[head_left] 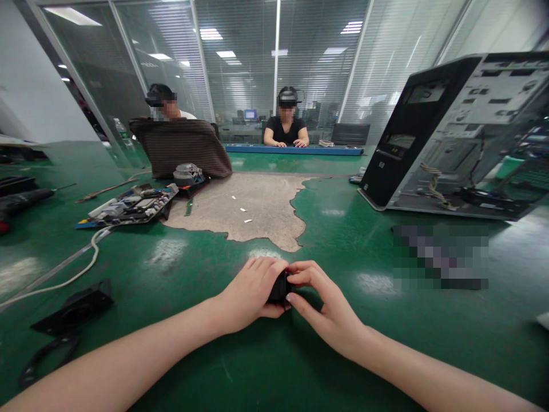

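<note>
Both hands are on it now: the left hand point(253, 289) wraps the black part point(278, 288), gripping from above, while the right hand point(328, 303) pinches its right edge between thumb and fingertips. The part sits between the two sets of fingers, just over the table point(240, 372), a worn patch point(253, 200) beyond them. This looks like two-handed handling; the next move seems to call for a steady left hold and careful right fingertips.
</note>
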Available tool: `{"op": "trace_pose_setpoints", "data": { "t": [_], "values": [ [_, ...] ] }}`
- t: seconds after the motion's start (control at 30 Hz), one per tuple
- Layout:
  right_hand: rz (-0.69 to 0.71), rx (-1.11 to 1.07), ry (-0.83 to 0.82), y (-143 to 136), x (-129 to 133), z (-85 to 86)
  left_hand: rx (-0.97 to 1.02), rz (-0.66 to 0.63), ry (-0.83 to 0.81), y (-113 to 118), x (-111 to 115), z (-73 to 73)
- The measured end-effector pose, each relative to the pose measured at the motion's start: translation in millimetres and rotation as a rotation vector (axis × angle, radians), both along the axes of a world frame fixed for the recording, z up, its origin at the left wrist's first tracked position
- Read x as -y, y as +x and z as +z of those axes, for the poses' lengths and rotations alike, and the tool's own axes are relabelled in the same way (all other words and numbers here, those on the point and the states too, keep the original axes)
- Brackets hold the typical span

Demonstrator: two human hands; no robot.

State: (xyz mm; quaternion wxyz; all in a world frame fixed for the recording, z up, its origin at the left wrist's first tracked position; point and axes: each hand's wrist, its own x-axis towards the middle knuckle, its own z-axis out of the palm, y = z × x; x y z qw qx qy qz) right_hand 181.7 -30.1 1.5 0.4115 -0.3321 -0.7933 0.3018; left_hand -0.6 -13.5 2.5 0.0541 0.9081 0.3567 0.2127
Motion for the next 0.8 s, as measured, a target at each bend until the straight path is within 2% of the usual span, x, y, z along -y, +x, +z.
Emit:
{"op": "trace_pose_setpoints", "data": {
  "t": [0.27,0.53,0.8],
  "values": [
    [-0.003,0.026,-0.210,-2.2,-2.4,-2.6,-0.025,0.025,0.000,1.1,-0.7,-1.9],
    [0.030,-0.044,-0.090,-1.1,-0.8,-3.1,0.000,0.003,0.010,0.3,-1.5,-2.0],
    [0.053,-0.036,-0.243,-0.7,-1.7,-3.3,-0.022,0.015,0.004,0.8,-1.2,-1.6]
  ]
}}
